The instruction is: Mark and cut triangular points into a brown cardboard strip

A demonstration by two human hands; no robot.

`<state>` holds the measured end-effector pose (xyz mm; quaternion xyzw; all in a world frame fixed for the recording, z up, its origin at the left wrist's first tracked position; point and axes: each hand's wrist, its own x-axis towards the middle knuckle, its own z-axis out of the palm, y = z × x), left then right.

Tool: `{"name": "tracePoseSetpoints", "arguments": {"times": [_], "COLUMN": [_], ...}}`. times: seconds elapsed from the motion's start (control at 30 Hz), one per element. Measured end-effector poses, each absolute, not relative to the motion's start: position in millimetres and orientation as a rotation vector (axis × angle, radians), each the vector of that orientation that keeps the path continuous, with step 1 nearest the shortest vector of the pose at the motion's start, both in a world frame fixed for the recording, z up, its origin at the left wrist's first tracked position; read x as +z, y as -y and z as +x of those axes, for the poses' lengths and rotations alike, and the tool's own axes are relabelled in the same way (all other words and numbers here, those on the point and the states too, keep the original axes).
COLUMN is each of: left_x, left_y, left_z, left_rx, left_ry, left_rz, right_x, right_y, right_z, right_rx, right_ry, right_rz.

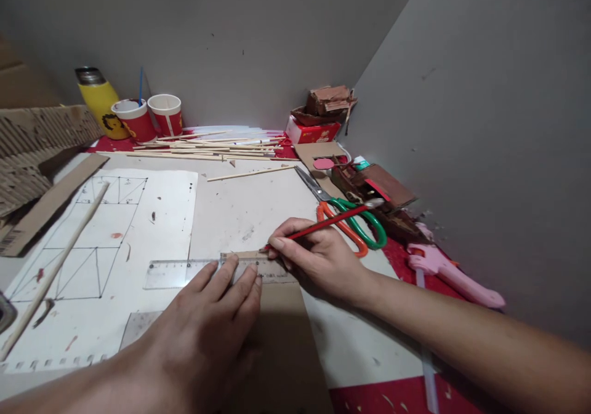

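Note:
A clear ruler (pixel 168 274) lies across the top end of a brown cardboard piece (pixel 289 346). My left hand (pixel 217 303) rests flat on the ruler, its fingers spread and pressing it down. In my right hand (pixel 318 257) is a red pencil (pixel 318 224), pinched near its point; the tip touches the strip of cardboard just above the ruler's upper edge. To the left lies a white sheet (pixel 161 235) with drawn rectangles and diagonals, and a long wooden stick (pixel 60 266) rests across it.
Scissors (pixel 351 217) with orange and green handles lie beyond my right hand. A pink glue gun (pixel 457 275) is at the right. Thin sticks (pixel 217 149), two cups (pixel 165 114) and a yellow bottle (pixel 101 103) stand or lie at the back. Corrugated cardboard (pixel 37 149) sits left.

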<state>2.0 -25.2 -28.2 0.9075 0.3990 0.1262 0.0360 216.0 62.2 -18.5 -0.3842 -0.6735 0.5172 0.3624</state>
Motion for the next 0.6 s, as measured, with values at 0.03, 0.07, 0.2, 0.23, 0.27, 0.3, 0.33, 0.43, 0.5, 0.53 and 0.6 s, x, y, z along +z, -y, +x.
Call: {"name": "tracePoseSetpoints", "arguments": {"times": [0.03, 0.07, 0.2, 0.23, 0.27, 0.3, 0.33, 0.43, 0.5, 0.53, 0.6], "left_x": [-28.5, -28.9, -29.7, -28.8, -27.3, -25.2, -22.5, -12.9, -7.7, -6.0, -4.4], "left_y": [25.4, 25.6, 24.1, 22.5, 20.2, 17.5, 14.4, 5.5, 1.2, -0.3, -2.0], "left_z": [1.9, 1.6, -1.7, -3.2, -5.0, -7.1, -9.5, -16.5, -19.9, -21.1, -22.9], "left_rx": [0.394, 0.409, 0.484, 0.512, 0.543, 0.571, 0.596, 0.567, 0.507, 0.482, 0.462], "left_ry": [-1.224, -1.221, -1.207, -1.208, -1.217, -1.238, -1.262, -1.330, -1.336, -1.330, -1.329], "left_rz": [2.787, 2.787, 2.784, 2.784, 2.786, 2.790, 2.799, 2.794, 2.769, 2.759, 2.751], "right_x": [-14.3, -8.8, 14.5, 17.6, 18.8, 18.2, 15.8, 2.5, -7.1, -11.1, -17.0], "right_y": [-58.9, -54.8, -31.8, -25.0, -18.2, -11.7, -5.9, 6.5, 10.5, 11.7, 13.4], "right_z": [217.4, 219.1, 230.2, 234.2, 238.6, 243.2, 248.0, 260.1, 264.6, 265.7, 265.9], "right_rx": [1.337, 1.334, 1.227, 1.215, 1.216, 1.220, 1.236, 1.217, 1.177, 1.157, 1.110], "right_ry": [1.684, 1.605, 1.463, 1.448, 1.440, 1.441, 1.458, 1.571, 1.671, 1.718, 1.813], "right_rz": [-1.001, -1.001, -1.095, -1.101, -1.106, -1.122, -1.149, -1.235, -1.253, -1.247, -1.183]}}
